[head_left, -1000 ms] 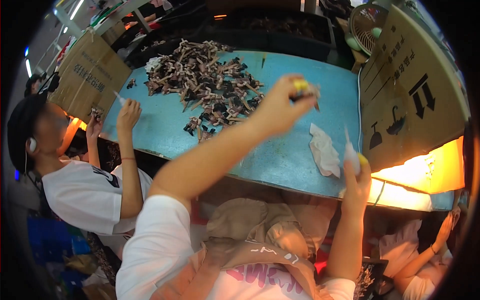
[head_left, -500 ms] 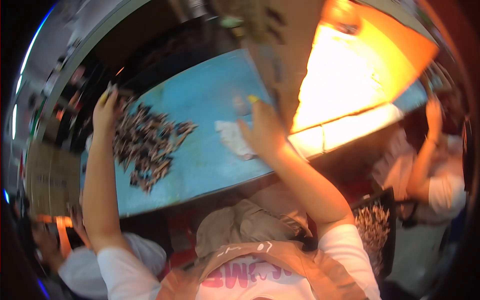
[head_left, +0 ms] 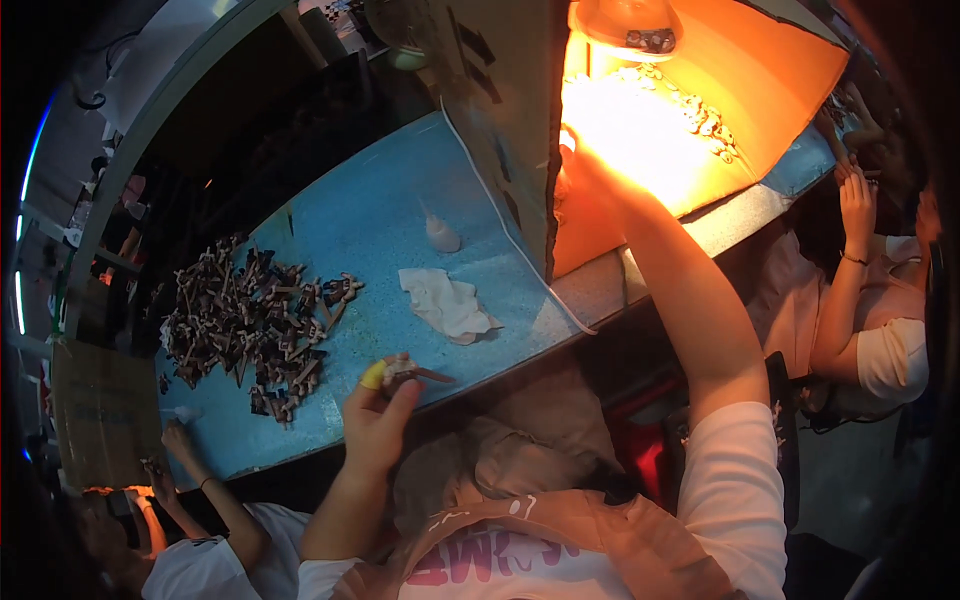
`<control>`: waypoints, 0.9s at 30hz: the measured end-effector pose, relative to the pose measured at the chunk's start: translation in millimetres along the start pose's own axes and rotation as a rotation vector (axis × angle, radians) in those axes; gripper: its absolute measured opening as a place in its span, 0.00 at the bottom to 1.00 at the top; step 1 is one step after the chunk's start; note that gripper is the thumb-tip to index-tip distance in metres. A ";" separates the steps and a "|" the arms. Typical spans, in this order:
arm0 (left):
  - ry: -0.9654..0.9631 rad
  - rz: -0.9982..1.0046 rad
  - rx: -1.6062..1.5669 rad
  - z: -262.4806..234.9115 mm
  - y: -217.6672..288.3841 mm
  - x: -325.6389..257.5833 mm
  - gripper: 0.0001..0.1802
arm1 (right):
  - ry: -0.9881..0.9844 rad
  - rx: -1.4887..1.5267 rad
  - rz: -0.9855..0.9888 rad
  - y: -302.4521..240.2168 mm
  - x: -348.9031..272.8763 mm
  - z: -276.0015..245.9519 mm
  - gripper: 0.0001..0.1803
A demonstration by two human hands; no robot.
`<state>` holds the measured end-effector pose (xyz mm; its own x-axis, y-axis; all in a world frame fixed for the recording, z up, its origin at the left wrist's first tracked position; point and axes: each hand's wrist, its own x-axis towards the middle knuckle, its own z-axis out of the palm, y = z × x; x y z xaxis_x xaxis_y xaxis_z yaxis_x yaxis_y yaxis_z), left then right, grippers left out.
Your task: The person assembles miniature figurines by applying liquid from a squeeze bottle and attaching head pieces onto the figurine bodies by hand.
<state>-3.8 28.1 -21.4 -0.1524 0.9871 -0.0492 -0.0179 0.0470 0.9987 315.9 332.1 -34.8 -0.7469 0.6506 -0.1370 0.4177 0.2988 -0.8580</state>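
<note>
- Your right hand (head_left: 578,165) reaches past the cardboard box (head_left: 510,120) edge into the lamp (head_left: 625,25) glare; its fingers are washed out, so you cannot tell whether they are apart or together, nor what they touch
- Your left hand (head_left: 378,415) is clamped on a small dark piece (head_left: 410,373) at the near edge of the blue table (head_left: 370,220); a yellow cap covers one fingertip, and the piece's shape is hard to make out
- Half a second ago your left arm stretched up to the pile; now that hand sits at the near edge, and your right arm has gone from the cloth to the box
- The pile of small dark parts (head_left: 250,325) lies toward the table's left end, jagged and tangled
- A crumpled white cloth (head_left: 445,303) lies mid-table; a small translucent bottle (head_left: 440,235) stands just beyond it
- A co-worker's hand (head_left: 178,435) rests at the near left corner
</note>
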 end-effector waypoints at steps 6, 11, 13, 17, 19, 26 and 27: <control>-0.021 0.074 0.017 -8.5 10.4 8.9 0.17 | 0.228 0.001 -0.133 -12.2 4.2 19.3 0.14; 0.052 0.432 0.664 -56.0 59.8 116.9 0.16 | 0.420 0.056 -0.159 -18.5 -5.0 32.0 0.14; 0.206 0.365 0.601 -97.4 74.8 164.1 0.15 | 0.533 0.083 -0.177 -22.0 -3.1 38.0 0.14; 0.578 0.330 0.494 -187.9 121.3 194.5 0.16 | 0.818 0.144 -0.137 -22.5 -5.3 44.8 0.14; 0.757 0.243 0.493 -262.5 143.9 165.0 0.17 | 0.812 0.347 -0.092 -65.5 -21.5 70.2 0.12; 0.351 0.255 0.313 -152.6 113.6 95.2 0.14 | 0.755 1.058 -0.174 -92.9 -126.0 141.0 0.09; 0.286 0.258 0.241 -117.8 99.7 77.8 0.13 | 0.723 1.121 -0.192 -93.8 -134.3 153.2 0.09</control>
<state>-133.8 91.5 73.2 -0.3888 0.8910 0.2345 0.2822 -0.1271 0.9509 297.8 109.7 -11.8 -0.1627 0.9865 0.0213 -0.5659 -0.0756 -0.8210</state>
